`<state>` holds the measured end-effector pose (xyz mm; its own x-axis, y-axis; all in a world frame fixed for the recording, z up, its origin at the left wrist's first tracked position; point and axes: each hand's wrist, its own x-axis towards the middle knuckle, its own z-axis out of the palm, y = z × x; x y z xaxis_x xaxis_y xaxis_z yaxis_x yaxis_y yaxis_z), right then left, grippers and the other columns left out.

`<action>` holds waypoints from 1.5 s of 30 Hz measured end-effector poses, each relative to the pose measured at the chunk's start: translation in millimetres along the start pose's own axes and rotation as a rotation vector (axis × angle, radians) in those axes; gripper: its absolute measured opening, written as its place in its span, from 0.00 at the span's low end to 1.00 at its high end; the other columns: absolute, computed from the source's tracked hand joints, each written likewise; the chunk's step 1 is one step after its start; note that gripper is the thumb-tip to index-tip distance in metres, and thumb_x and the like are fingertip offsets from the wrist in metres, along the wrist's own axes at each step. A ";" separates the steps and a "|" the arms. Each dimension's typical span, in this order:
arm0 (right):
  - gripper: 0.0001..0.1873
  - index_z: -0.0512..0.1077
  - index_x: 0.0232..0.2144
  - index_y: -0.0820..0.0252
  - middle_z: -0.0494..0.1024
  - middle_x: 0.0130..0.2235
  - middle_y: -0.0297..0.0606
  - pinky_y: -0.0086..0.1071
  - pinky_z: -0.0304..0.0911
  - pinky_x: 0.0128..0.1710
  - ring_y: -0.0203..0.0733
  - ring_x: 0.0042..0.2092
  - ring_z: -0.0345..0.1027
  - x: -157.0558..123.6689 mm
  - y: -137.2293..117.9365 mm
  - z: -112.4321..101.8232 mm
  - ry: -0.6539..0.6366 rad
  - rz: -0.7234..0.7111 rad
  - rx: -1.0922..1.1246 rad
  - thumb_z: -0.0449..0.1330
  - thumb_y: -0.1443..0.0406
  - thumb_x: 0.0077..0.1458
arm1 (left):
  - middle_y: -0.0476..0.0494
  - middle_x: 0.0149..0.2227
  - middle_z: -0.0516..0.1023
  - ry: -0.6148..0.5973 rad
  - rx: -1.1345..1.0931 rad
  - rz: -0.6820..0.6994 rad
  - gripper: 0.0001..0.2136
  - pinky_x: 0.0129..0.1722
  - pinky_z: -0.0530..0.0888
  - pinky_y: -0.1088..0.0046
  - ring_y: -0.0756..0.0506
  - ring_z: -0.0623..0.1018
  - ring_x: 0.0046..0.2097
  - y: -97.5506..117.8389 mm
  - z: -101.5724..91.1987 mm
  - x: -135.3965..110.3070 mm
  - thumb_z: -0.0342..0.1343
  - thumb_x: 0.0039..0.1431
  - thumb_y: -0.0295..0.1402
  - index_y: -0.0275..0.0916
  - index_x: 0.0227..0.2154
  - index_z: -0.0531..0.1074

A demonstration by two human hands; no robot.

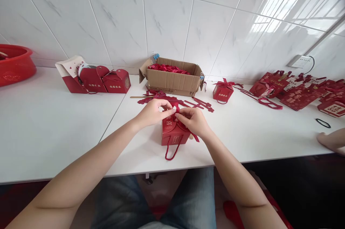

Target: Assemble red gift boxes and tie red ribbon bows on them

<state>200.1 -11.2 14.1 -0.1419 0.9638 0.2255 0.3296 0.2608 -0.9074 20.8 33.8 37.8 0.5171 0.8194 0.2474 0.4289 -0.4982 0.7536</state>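
I see both hands meeting over a small red box (171,132) that stands upright on the white counter (54,124), near its front edge and straight ahead of me. The left hand (153,113) is curled at the top of the box, fingers pinched on a red ribbon (175,108) there. The right hand (194,121) is likewise closed, its fingertips gripping the same ribbon from the other side; the two hands touch or nearly touch at the knot. A red cord handle (172,150) hangs from the front of the box down onto the counter.

Just behind the hands lie flat red paper cutouts (199,104), and behind those sits an open cardboard carton (172,78) against the tiled wall, filled with red ribbon pieces. To the right of the carton stands a finished red box with a bow (223,91), well apart from the one I hold. Farther right is a heap of flat red boxes and ribbons (299,94), and a black hair tie (323,123) lies near the right end of the counter. Another person's hand (332,141) rests at the right edge of the view, apart from mine.

On the left, three more red boxes (94,78) stand in a row by the wall, one with a pale flap open. A red basin (14,64) sits at the far left end of the counter.
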 end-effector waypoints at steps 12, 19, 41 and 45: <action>0.09 0.67 0.36 0.57 0.75 0.25 0.30 0.26 0.53 0.21 0.31 0.20 0.57 -4.1 7.0 6.1 0.105 -0.051 -0.024 0.58 0.59 0.54 | 0.46 0.38 0.74 -0.018 -0.179 0.083 0.08 0.47 0.73 0.64 0.44 0.77 0.46 -10.6 8.4 -2.4 0.56 0.53 0.32 0.40 0.35 0.64; 0.10 0.76 0.32 0.58 0.78 0.29 0.37 0.31 0.61 0.26 0.36 0.25 0.65 -6.5 4.3 7.1 0.155 -0.025 -0.088 0.60 0.59 0.53 | 0.45 0.40 0.73 0.006 -0.178 0.157 0.13 0.50 0.72 0.62 0.44 0.76 0.46 -13.2 10.6 -5.1 0.61 0.51 0.35 0.40 0.36 0.65; 0.09 0.77 0.29 0.58 0.66 0.59 0.44 0.49 0.50 0.62 0.52 0.64 0.53 -5.2 2.7 -2.0 0.030 0.005 -0.136 0.60 0.60 0.55 | 0.46 0.36 0.78 0.074 -0.204 0.138 0.13 0.47 0.74 0.65 0.45 0.78 0.43 -13.8 16.3 -10.1 0.57 0.56 0.32 0.40 0.44 0.64; 0.14 0.74 0.24 0.58 0.69 0.57 0.44 0.45 0.51 0.62 0.51 0.66 0.50 -3.6 2.7 -1.1 -0.105 0.065 0.104 0.59 0.55 0.54 | 0.47 0.36 0.78 0.134 -0.176 0.170 0.11 0.47 0.74 0.65 0.45 0.78 0.44 -15.2 20.4 -8.5 0.56 0.56 0.30 0.41 0.42 0.65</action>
<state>202.5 -13.9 11.2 -0.2222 0.9661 0.1314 0.2434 0.1854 -0.9520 25.0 28.6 11.8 0.4632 0.7645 0.4484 0.2035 -0.5841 0.7857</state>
